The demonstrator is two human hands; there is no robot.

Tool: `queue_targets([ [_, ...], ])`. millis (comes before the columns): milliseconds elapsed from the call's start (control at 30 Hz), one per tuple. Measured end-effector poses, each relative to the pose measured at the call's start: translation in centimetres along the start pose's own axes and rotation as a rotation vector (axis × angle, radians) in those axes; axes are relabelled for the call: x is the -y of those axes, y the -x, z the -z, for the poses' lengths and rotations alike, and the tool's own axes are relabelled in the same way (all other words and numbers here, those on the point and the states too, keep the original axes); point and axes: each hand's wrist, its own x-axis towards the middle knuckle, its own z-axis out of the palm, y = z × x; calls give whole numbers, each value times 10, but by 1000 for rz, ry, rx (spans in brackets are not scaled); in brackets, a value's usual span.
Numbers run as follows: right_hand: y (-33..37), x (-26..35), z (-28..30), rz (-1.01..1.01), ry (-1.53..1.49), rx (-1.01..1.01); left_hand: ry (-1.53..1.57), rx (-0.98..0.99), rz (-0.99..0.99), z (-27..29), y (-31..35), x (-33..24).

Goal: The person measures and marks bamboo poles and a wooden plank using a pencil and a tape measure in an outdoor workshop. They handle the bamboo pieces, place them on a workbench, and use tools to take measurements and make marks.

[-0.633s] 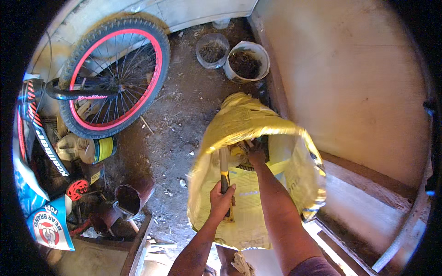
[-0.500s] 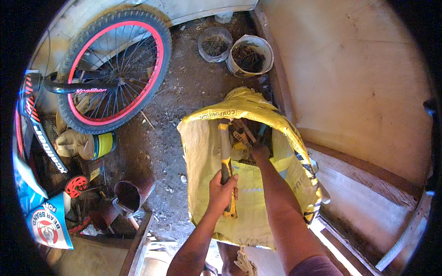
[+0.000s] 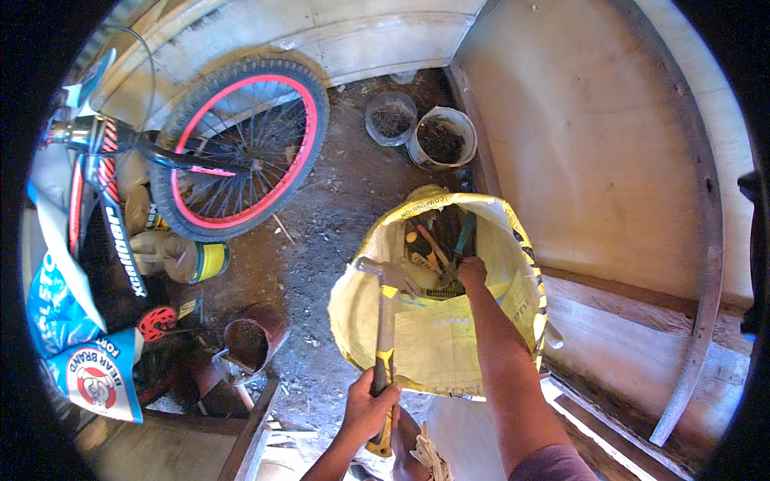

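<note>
My left hand (image 3: 370,409) is closed around the black and yellow handle of a claw hammer (image 3: 387,317), which stands upright with its metal head in front of the sack's near left rim. A yellow woven sack (image 3: 433,345) gapes open in front of me. My right hand (image 3: 473,272) reaches into it with curled fingers; whatever they grip is hidden. Just beyond those fingers is a teal-handled tool (image 3: 464,232). Beside it in the sack lie a reddish handle (image 3: 431,242) and other tools, partly in shadow.
A bicycle wheel with a red rim (image 3: 309,152) stands at the left, by a tin with a yellow band (image 3: 210,262) and a tipped pot (image 3: 255,341). Two tubs of dark matter, one clear (image 3: 391,120) and one white (image 3: 443,140), sit at the back. A plywood wall (image 3: 593,152) bounds the right.
The hammer has come out of the sack toward me in my left hand, its head now showing. My right hand stays inside the sack. The view has shifted, showing more of the sack's contents.
</note>
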Motion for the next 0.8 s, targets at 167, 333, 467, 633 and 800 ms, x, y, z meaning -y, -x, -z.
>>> queue_targets([
  [167,-18,4,-24,-91,-130,-159,-70,-30,-46,-12,-54,6],
  [333,-52,13,-32,266,-136,-379,-177,46,-23,-30,-118,-6],
  [467,-62,3,-31,-82,-216,-11,-273,31,22,-43,-159,-2],
  [633,-25,35,-14,43,-496,-399,-138,20,21,-48,-133,-2],
  [800,59,105,74,144,-835,-451,-124,82,70,-25,-16,-37],
])
